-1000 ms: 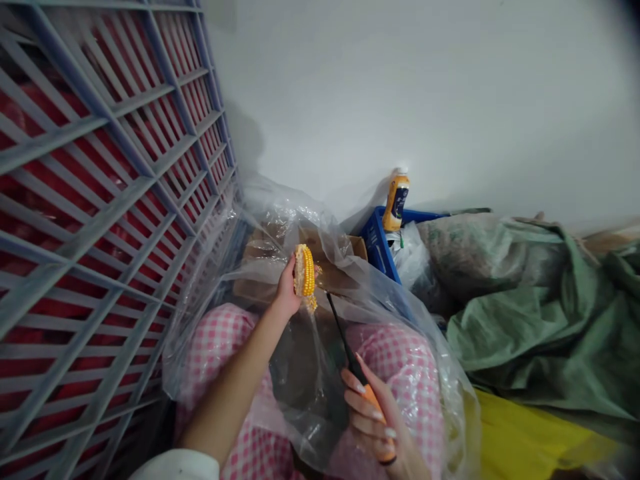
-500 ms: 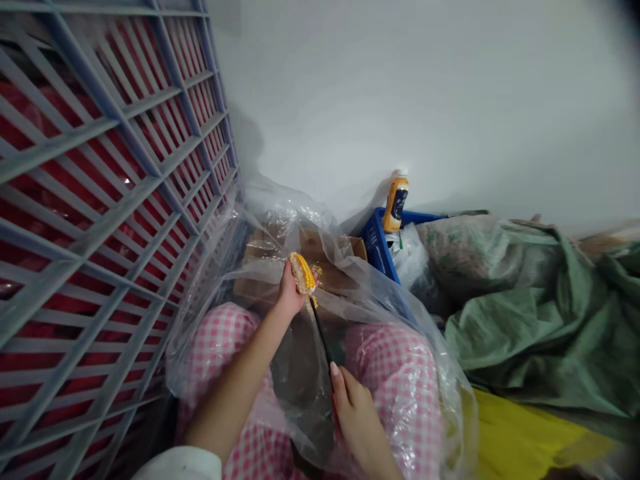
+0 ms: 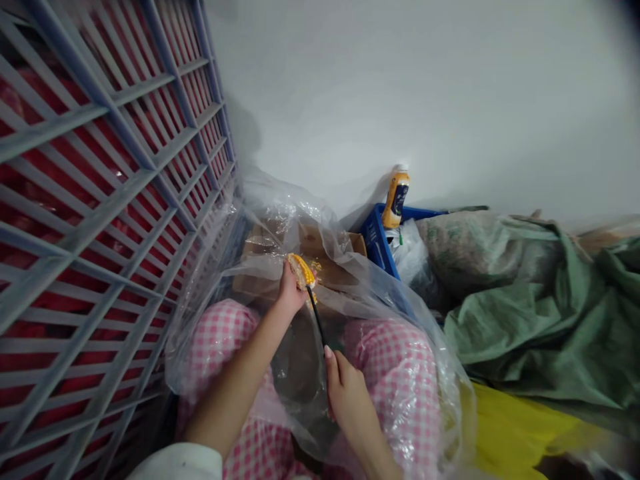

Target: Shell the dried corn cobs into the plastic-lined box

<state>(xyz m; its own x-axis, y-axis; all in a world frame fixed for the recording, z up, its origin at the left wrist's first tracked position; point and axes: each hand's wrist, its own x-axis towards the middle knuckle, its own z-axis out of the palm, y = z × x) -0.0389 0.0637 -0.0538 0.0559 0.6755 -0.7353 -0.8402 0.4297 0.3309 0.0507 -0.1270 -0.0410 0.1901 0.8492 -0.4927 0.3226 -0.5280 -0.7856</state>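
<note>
Sleeve (image 3: 180, 461), left, the one in view from where I stand: plain white, smooth-edged, forearm (image 3: 245, 380) bare below it. Trousers (image 3: 223, 333), one pair: pink-and-white check of small squares, roomy in the leg. Left hand (image 3: 291, 290): bare, fingers partly hidden. Right hand (image 3: 347, 393): bare; thumbnail (image 3: 327, 351) long, tapering to a narrow tip.

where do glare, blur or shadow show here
In the head view, glints streak the clear plastic sheet; in the head view, a soft shadow falls on the wall left of the yellow bottle; in the head view, the lower right corner looks blurred, while the corn cob shows kernel rows.
</note>
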